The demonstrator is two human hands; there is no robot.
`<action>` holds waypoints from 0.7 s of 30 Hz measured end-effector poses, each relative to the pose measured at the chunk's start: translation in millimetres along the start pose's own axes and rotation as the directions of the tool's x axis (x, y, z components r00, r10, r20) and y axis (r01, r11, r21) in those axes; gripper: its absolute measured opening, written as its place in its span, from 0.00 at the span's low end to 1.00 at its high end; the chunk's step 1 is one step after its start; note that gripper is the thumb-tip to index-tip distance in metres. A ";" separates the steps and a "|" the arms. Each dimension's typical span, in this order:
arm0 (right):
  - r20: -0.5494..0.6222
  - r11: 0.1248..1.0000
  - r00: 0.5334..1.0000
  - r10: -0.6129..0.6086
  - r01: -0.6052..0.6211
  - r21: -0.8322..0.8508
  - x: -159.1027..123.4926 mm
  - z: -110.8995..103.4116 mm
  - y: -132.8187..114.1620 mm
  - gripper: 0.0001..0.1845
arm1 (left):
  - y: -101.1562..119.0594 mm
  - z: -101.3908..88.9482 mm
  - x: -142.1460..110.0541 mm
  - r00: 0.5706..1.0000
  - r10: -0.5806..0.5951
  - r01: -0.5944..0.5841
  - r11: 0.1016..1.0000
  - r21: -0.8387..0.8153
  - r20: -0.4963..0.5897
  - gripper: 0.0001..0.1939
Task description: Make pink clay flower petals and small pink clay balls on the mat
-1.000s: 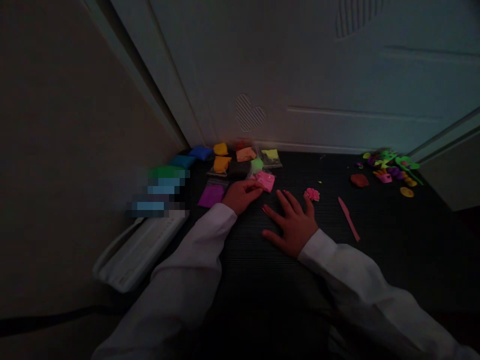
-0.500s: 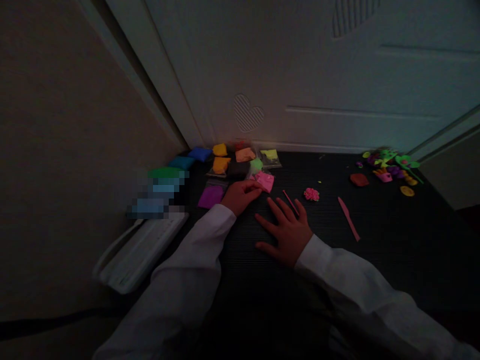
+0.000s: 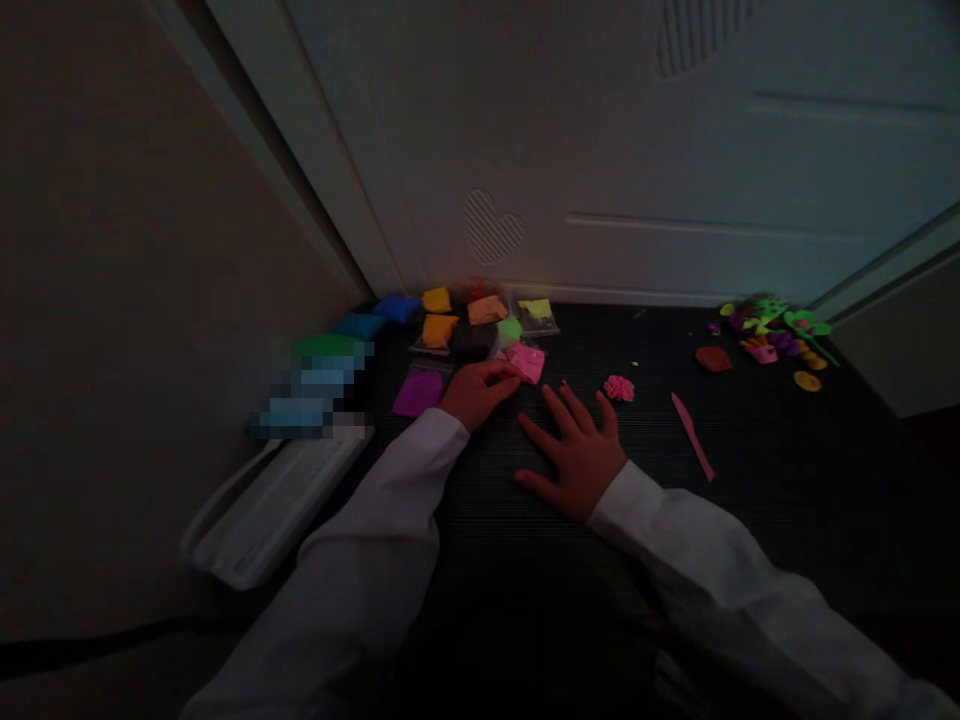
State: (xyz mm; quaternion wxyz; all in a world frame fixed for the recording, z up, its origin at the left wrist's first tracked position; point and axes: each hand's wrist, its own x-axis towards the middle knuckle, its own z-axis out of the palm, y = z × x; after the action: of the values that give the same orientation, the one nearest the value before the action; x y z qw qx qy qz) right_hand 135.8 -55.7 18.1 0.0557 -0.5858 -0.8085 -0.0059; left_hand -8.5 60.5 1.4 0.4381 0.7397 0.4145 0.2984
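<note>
My left hand (image 3: 480, 393) is closed, its fingers bent together at the near edge of a packet of pink clay (image 3: 527, 362). What those fingers pinch, if anything, is hidden. To the right, my right hand (image 3: 577, 458) is spread open, palm down, low over the dark table. Only the tip of a thin pink stick tool (image 3: 564, 382) shows beyond its fingers; the hand covers the rest. A small pink clay flower (image 3: 619, 388) lies just past the right fingertips. Further right rests a pink plastic knife (image 3: 691, 436).
Packets of purple (image 3: 420, 393), orange (image 3: 439, 330) and blue clay (image 3: 397, 308) lie at back left. A white power strip (image 3: 289, 510) is along the left wall. A red clay piece (image 3: 712, 358) and colourful clay flowers (image 3: 772, 330) sit at right. A white door (image 3: 637, 150) stands behind.
My right hand has shifted slightly forward and now covers most of the pink stick tool. My left hand stays by the pink packet. The whole view has moved a little.
</note>
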 end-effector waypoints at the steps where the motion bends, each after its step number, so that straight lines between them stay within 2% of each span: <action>1: 0.008 1.000 1.000 -0.027 0.027 0.004 -0.1 0.3 -0.3 0.34 | -0.2 0.1 0.0 1.000 0.003 -0.003 1.000 0.002 0.001 0.13; 4: 0.016 0.998 0.998 -0.060 0.060 0.012 0.2 1.0 -0.2 0.33 | -1.2 0.3 0.0 1.000 0.011 -0.011 1.000 0.000 -0.004 0.12; 8: -0.011 1.000 1.000 0.027 -0.027 0.000 1.2 0.9 1.5 0.32 | -2.6 0.2 -0.1 1.000 0.012 -0.012 1.000 0.002 0.000 0.12; 13: 0.013 0.998 0.998 -0.058 0.058 0.015 0.0 0.2 0.7 0.34 | -3.7 0.3 0.3 1.000 0.006 -0.006 1.000 -0.015 0.003 0.12; 17: -0.009 1.000 1.000 0.021 -0.021 -0.012 0.0 -0.3 3.2 0.32 | -3.3 0.0 0.2 1.000 0.012 -0.012 1.000 -0.003 0.003 0.13; 21: 0.007 0.998 0.998 -0.058 0.058 0.013 -1.8 0.0 -1.3 0.34 | -2.0 -0.7 0.0 1.000 0.005 -0.005 1.000 0.005 0.013 0.13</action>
State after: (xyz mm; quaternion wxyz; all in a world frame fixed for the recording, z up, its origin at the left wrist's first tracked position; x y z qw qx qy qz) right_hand 135.2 -57.8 17.9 0.0562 -0.5618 -0.8254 -0.0004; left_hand -9.8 61.3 0.0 0.4382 0.7437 0.4108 0.2936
